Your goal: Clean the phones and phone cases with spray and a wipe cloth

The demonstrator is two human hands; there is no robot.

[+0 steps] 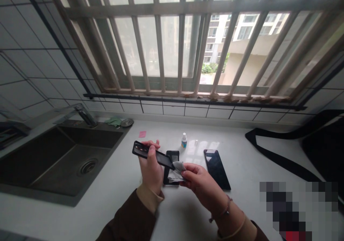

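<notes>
My left hand (pixel 151 165) grips a black phone case (pixel 162 159) with camera cutouts at its upper left end, the thumb lying across it. In my right hand (pixel 200 180) a light grey cloth (pixel 176 174) is pinched between thumb and fingers, touching the lower right end of the case. Beneath the cloth and case, a black phone (pixel 174 155) lies on the white counter, partly hidden. To the right of it rests a larger dark tablet-like device (pixel 217 169). Behind the hands stands a small white-capped bottle (pixel 184 140) with a blue label.
On the left is a sink (pixel 75 151) with a faucet (pixel 86 115). A green cloth (pixel 113 121) and a round metal strainer (pixel 127 122) lie behind it. A pink note (pixel 142 134) sits on the counter. At right are a black strap (pixel 279 164) and bag (pixel 325 144); a blurred patch covers the lower right.
</notes>
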